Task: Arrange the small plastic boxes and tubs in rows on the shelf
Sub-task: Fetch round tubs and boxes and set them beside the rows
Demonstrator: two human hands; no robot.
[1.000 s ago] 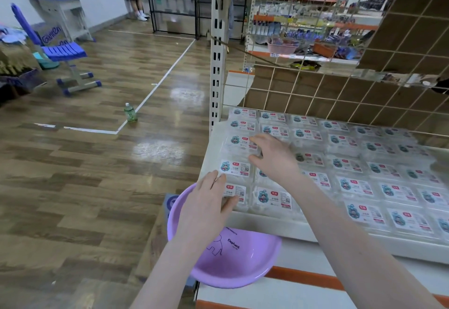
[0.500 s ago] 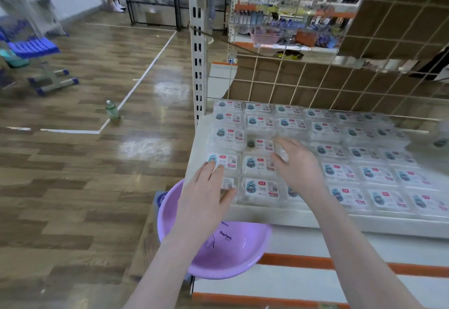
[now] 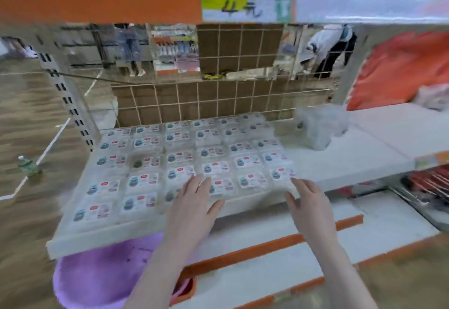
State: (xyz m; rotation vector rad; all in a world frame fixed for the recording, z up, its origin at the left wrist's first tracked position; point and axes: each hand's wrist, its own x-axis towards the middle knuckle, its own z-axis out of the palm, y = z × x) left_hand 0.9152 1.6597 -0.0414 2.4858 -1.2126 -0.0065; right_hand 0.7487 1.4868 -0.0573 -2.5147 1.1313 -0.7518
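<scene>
Several small clear plastic boxes (image 3: 184, 155) with blue-and-red labels lie in rows on the white shelf (image 3: 345, 163), filling its left part. My left hand (image 3: 194, 201) rests flat, fingers spread, on the front row near the shelf's edge. My right hand (image 3: 307, 199) hovers open at the right front corner of the rows, fingers apart, holding nothing. A stack of clear tubs (image 3: 315, 128) stands apart at the back right of the shelf. The picture is blurred.
A purple basin (image 3: 102, 274) sits below the shelf's front edge. An orange-edged upper shelf with a price label (image 3: 245, 0) hangs overhead. Wire mesh backs the shelf. Orange bags (image 3: 398, 70) lie on the right. A green bottle (image 3: 29, 166) stands on the wooden floor at the left.
The view has swung to the right and dropped lower. My left hand left the front left boxes for the middle of the front row; my right hand moved to the rows' right front corner.
</scene>
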